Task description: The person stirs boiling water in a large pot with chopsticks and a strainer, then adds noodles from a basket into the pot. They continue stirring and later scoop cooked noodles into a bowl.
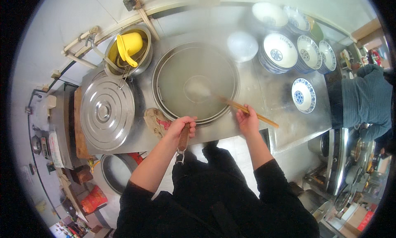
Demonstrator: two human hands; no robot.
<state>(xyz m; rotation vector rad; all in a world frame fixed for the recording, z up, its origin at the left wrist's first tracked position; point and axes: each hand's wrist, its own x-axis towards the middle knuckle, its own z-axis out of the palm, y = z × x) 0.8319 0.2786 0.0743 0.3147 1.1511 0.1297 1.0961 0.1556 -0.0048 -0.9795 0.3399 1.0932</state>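
In front of me a large round metal pot (157, 92) of cloudy, steaming liquid is set into the steel counter. My left hand (182, 128) grips a brown wooden handle (184, 137) with a wire loop at its near end, over the pot's near rim. A thin round rim (198, 76), perhaps of a strainer on that handle, shows in the liquid around a pale mass (198, 87), blurred by steam. Long wooden cooking chopsticks (264, 118) are held in my right hand (249, 122) at the pot's right edge. Their far ends reach toward the pale mass.
Left of the pot are a metal lid (96, 131), a cloth (152, 120) and a basin (148, 53) holding a yellow dipper (131, 43). Stacked bowls (278, 52) and a single patterned bowl (304, 95) stand right. Another person (365, 95) is beyond the counter's right end.
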